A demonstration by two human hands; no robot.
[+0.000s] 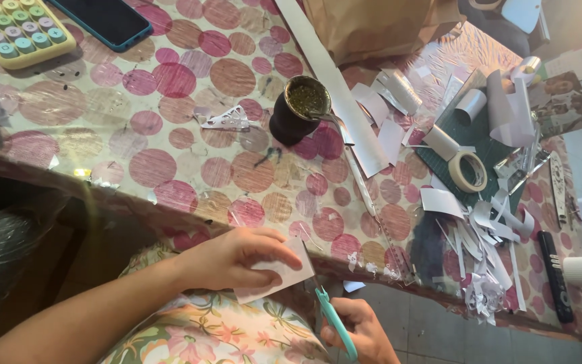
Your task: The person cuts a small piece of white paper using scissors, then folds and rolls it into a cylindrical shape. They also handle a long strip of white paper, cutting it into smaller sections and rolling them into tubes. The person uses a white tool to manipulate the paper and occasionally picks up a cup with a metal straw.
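**Scissors meet paper at the edge of a spotted table**

As the left hand [237, 256] pinched a small white paper piece [279, 273] flat between thumb and fingers at the lower centre of the frame, the right hand [362, 330] closed around teal-handled scissors [335, 320] just below and to the right of it. The blades ran up and to the left, their tips touching the paper's lower right edge; the sheet's long axis sloped down toward the left. Both hands hung off the table's near edge, above a floral lap. Higher up on the pink-dotted tablecloth [170, 121] stood a dark gourd cup of green herb [298, 108]. Right of centre lay a masking tape roll [467, 171] on a green cutting mat [486, 135] among white offcuts. A pastel-keyed calculator [15, 27] and a teal-cased phone [106, 20] filled the upper left
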